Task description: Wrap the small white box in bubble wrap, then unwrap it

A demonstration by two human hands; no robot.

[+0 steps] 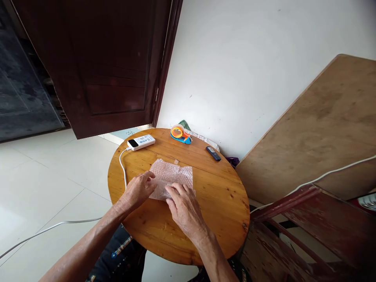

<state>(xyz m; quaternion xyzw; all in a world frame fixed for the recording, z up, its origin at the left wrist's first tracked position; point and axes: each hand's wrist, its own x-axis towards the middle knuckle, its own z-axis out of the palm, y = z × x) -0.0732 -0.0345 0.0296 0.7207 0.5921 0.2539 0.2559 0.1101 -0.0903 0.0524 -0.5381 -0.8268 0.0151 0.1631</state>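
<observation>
1. Just beyond the left hand, a white cable (pixel 122 166) is running down the bench (pixel 220 211) and passing behind that wrist.
2. Farther out, a white power pack (pixel 143 141) is lying flat, taking the cable at its left end; it is probably sitting there to leave working room. Its printing is showing too small to read.
3. The left hand (pixel 137 188) is arching over the wrap's left side, thumb standing apart from fingers, apparently steadying it.
4. Between and beyond both hands, the clear bubble wrap (pixel 173 170) is lying spread out. I cannot tell whether anything is lying under its near part.
5. Straight beyond it, an orange-and-blue tape dispenser (pixel 182 136) is standing near the wall (pixel 235 78), seemingly within reach.
6. The right hand (pixel 186 205) is resting loosely on the near right part, thumb spread away, likely keeping it flat.
7. Beyond and right of this hand, a dark handset (pixel 213 153) is lying aside, showing no legible lettering.
</observation>
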